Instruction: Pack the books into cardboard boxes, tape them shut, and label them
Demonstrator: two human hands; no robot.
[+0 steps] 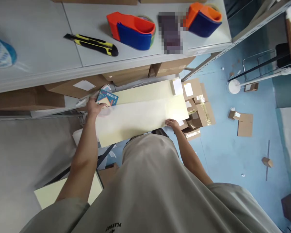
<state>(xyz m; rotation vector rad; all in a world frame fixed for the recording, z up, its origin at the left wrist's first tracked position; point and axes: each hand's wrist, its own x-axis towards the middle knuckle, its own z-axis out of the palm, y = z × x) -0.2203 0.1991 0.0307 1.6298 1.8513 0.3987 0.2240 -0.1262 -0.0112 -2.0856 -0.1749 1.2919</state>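
Note:
My left hand [94, 106] is closed on a small teal box with printed characters [107, 98], holding it at the far left corner of a pale cream table [145, 113]. My right hand [172, 124] rests on the table's near right edge with its fingers curled over it. A small white box [177, 86] sits at the table's far right corner. My grey shirt fills the lower middle of the view.
A grey shelf [50, 64] above carries a yellow-black utility knife [92, 44], two orange-blue tape dispensers [132, 30] [203, 19] and a tape roll [1, 51]. Cardboard boxes [199, 106] are stacked right of the table. Cardboard scraps [244, 124] lie on the blue floor.

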